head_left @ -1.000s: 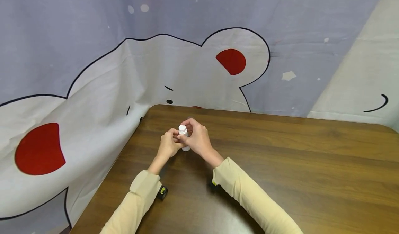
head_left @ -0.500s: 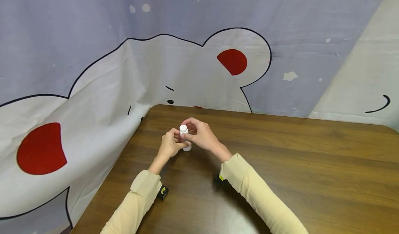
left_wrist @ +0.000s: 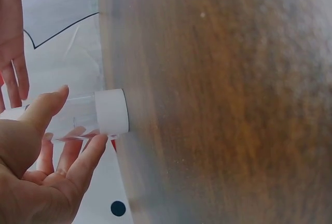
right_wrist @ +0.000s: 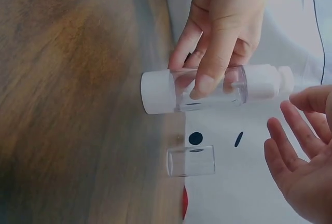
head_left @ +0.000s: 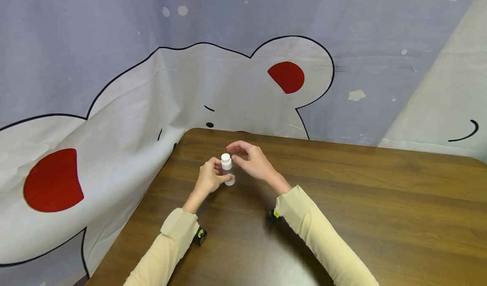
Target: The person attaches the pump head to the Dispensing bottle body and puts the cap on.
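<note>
A small clear bottle with a white base and a narrow white top (head_left: 226, 165) stands upright on the wooden table. My left hand (head_left: 207, 177) grips its clear middle, thumb on the near side and fingers round the back; the left wrist view shows the white base (left_wrist: 112, 111) below the fingertips. Just right of the bottle's top is my right hand (head_left: 255, 163), apart from it, fingers loosely bent with nothing between them. In the right wrist view a clear, cup-like cap (right_wrist: 192, 162) stands on the table beside the bottle; the right hand hides it from the head view.
The brown table (head_left: 342, 201) reaches far to the right. Its back and left edges meet a printed cloth (head_left: 228, 87) hung behind. Black wrist devices show under both cuffs, the left one (head_left: 200, 236) close to the tabletop.
My right hand has let go of the bottle's top and drawn off to the right. The left hand keeps its grip, and the bottle stays where it stood.
</note>
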Demonstrator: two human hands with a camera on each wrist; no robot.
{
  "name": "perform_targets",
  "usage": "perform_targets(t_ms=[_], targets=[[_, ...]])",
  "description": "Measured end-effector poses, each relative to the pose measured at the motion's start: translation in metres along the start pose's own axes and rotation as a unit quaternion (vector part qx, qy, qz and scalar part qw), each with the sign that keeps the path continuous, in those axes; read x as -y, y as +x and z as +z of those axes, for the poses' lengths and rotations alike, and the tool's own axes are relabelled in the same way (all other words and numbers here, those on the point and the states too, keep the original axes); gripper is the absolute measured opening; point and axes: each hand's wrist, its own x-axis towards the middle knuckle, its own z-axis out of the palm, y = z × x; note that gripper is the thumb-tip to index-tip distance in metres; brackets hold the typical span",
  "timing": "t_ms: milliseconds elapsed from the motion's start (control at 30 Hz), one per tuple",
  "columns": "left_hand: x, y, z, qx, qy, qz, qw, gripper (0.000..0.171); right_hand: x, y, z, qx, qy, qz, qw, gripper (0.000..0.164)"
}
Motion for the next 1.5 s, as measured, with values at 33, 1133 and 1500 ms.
perform_targets(t_ms=[33,1133,1500], targets=[[0.000,0.000,0.000,-0.001,0.001,-0.001,1.0000,0.044,-0.001,0.000,0.000,-0.008,0.001,0.001,1.000,0.026],[-0.005,0.000,0.001,-0.009,0.016,0.004,0.9998,0.044,-0.051,0.039,0.010,-0.123,0.047,0.075,0.988,0.048],[-0.001,0.000,0.000,-0.012,0.017,-0.001,0.9998,0.044,-0.061,0.043,0.021,-0.126,0.027,0.115,0.985,0.054]])
